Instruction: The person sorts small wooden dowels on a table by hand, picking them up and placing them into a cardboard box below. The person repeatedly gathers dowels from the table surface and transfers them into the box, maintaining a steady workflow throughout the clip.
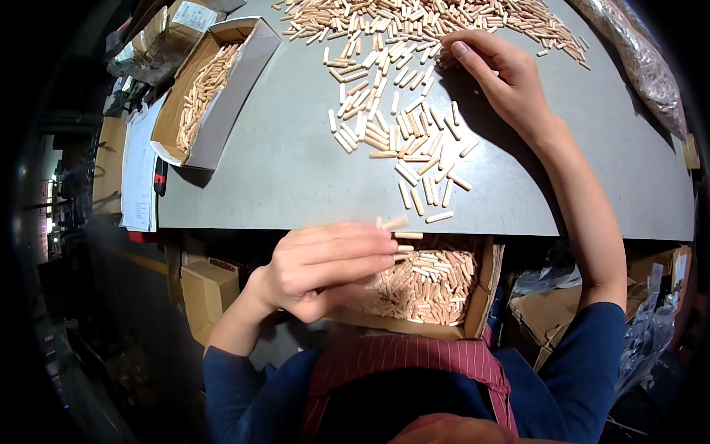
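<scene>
Short wooden dowels (pixel 414 133) lie scattered over the grey table (pixel 288 177), running from a dense far pile (pixel 414 16) toward the near edge. My left hand (pixel 329 259) is over an open cardboard box (pixel 482 296) of dowels just below that edge. Its fingers are stretched out, and a few dowels, partly blurred, are in the air by the fingertips; the thumb is mostly hidden. At the front of the pile, my right hand (pixel 497 74) has its fingers curled in with the thumb against them. Whatever is between those fingers is hidden.
A long cardboard tray (pixel 240 92) of dowels stands on the table's left side. Beside it are papers (pixel 140 163) and a wrapped box (pixel 166 41). A clear plastic bag (pixel 640 66) lies along the right edge. Cardboard and plastic (pixel 547 311) sit below right.
</scene>
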`<action>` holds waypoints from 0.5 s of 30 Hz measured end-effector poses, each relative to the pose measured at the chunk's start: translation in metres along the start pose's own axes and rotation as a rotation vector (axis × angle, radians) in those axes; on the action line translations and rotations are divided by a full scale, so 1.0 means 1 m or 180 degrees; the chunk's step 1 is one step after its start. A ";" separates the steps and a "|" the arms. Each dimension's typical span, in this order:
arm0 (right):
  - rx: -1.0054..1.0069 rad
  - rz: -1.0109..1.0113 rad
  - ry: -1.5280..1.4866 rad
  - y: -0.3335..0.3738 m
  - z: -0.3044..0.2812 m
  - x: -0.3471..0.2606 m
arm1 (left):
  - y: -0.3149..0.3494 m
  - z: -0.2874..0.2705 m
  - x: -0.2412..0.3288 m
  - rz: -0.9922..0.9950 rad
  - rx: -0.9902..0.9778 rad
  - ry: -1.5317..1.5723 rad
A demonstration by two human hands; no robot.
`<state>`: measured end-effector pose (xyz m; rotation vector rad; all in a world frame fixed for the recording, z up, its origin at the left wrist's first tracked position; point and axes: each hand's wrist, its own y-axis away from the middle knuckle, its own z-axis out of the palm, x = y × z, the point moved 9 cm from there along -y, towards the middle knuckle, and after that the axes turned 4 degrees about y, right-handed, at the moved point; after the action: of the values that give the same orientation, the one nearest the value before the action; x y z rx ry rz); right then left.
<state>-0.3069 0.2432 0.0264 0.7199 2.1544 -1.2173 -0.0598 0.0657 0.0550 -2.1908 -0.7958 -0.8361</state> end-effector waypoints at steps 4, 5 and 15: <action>0.0030 -0.0109 0.0115 -0.002 -0.003 -0.008 | -0.013 -0.001 0.005 0.0135 0.0099 -0.0239; -0.0028 -0.0082 0.0168 -0.001 -0.003 -0.009 | -0.021 0.005 0.008 0.0228 0.0045 -0.0460; 0.0328 -0.0191 0.0339 -0.005 -0.014 -0.020 | -0.084 0.077 -0.012 -0.0006 -0.0419 -0.1848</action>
<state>-0.2989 0.2495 0.0487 0.7846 2.2268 -1.3576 -0.1014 0.1699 0.0310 -2.5889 -1.0336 -0.2442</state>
